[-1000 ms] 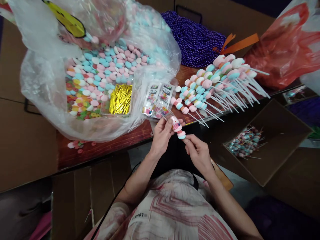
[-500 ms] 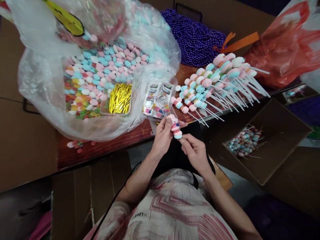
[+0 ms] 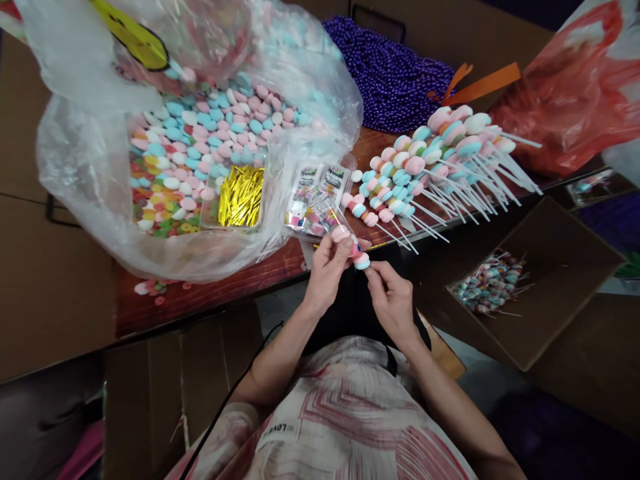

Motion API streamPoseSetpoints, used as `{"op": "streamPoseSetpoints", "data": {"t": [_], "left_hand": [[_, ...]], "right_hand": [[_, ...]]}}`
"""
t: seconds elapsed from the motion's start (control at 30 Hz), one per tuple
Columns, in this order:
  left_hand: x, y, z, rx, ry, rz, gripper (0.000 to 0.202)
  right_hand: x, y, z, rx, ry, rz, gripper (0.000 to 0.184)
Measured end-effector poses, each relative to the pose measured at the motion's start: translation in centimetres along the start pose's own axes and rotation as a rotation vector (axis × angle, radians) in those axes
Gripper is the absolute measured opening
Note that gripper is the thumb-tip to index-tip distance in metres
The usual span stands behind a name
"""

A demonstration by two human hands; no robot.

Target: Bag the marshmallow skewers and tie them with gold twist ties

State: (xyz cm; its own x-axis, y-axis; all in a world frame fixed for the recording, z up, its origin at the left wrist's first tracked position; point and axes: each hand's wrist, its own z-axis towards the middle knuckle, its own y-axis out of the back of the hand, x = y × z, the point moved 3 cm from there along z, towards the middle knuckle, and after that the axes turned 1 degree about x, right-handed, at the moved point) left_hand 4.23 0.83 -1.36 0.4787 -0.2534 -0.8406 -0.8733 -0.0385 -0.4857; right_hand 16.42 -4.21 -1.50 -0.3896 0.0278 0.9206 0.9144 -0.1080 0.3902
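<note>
Holding candy skewer (image 3: pixel 361 261) nr tbl edge (image 3: pixel 200 302)

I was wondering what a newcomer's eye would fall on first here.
Probably the big clear bag of pastel candies on the left of the table. Next, purple beads heaped at the back and candy sticks piled at right. In the middle, the left hand and right hand hold a candy stack.

"What can you read there?"
"LOVE, in dark capitals on the pale patch (image 3: pixel 280 432) of my shirt (image 3: pixel 345 407)."
"Anything beside the word?"
"A small mark, too tiny for me to make out."
"And the packets (image 3: pixel 296 212) in the clear box (image 3: pixel 295 233)?"
"Their dark labels (image 3: pixel 309 175) carry pale lettering, but I find it too small and blurred to read."
</note>
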Motion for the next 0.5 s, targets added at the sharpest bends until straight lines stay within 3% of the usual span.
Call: {"op": "streamPoseSetpoints", "data": {"t": [0.1, 0.2, 0.5], "left_hand": [[0.0, 0.0, -0.1, 0.018, 0.05, 0.003, 0.036], [-0.3, 0.3, 0.0, 0.034, 0.139, -0.034, 0.038], [-0.1, 0.9, 1.0, -0.039, 0.124, -0.089, 0.042]], "right_hand": [[0.7, -0.5, 0.0, -0.09, 0.167, -0.135, 0.019], [0.9, -0.7, 0.2, -0.093, 0.257, -0.168, 0.021], [0.1, 0.1, 0.2, 0.037, -0.032, 0.049, 0.021]]}}
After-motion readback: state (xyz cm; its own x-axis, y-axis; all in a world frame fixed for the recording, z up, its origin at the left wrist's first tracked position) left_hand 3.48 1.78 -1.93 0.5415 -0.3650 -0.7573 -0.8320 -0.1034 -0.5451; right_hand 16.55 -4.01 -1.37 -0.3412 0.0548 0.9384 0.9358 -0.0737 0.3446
